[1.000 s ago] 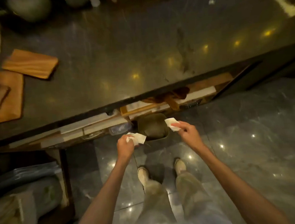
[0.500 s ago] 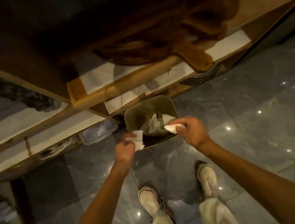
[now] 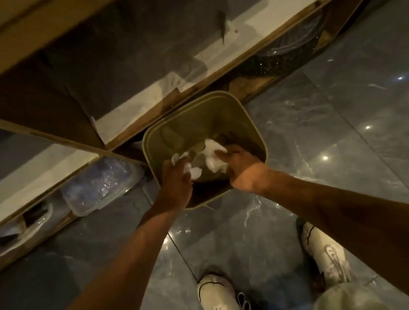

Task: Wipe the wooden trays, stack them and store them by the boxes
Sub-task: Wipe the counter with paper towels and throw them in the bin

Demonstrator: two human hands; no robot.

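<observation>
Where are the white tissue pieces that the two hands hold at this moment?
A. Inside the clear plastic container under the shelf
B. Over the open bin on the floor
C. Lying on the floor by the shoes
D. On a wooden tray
B: the left hand and right hand each pinch crumpled white tissue directly over the mouth of the green bin, which stands on the floor.

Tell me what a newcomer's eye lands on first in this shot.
First, the two hands over the olive bin at centre: the left hand and right hand each hold crumpled white tissue above its opening. Next, the pale shoes on the glossy marble floor at the bottom. A clear plastic container sits left of the bin under the shelf.
</observation>
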